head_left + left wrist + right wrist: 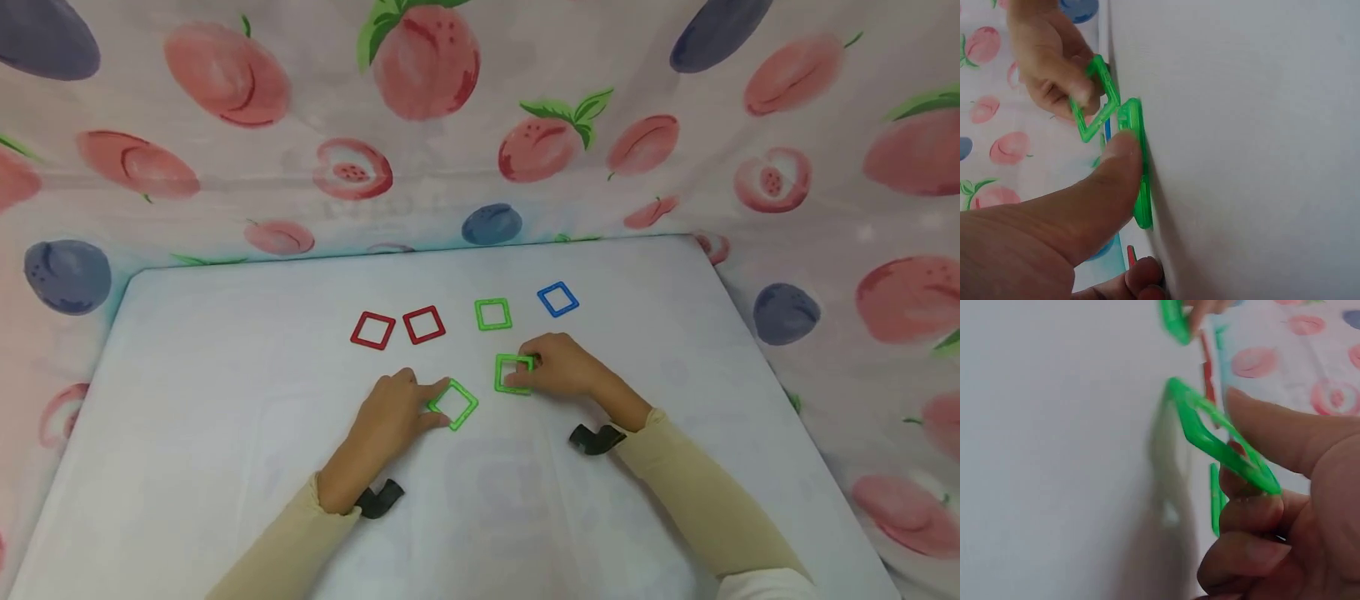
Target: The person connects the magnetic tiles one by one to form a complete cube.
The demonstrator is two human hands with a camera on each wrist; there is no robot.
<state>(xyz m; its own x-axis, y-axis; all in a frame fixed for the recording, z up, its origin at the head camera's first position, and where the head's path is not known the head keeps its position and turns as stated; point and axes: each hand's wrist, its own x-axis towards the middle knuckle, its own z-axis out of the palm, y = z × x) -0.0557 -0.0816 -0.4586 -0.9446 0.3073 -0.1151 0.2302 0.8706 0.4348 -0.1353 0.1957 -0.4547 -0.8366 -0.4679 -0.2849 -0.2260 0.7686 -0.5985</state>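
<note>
My left hand pinches a green square frame tile between thumb and finger, close to the white tabletop. In the left wrist view this tile appears edge-on behind the thumb. My right hand holds a second green square frame tile by its right side. The right wrist view shows that tile tilted and raised off the table, with the thumb on one side and curled fingers on the other. In the head view, a small gap separates the two held tiles.
Beyond the hands lie two red square frames, a third green square frame and a blue square frame. They rest on the white table. A fruit-patterned cloth hangs behind and at the sides.
</note>
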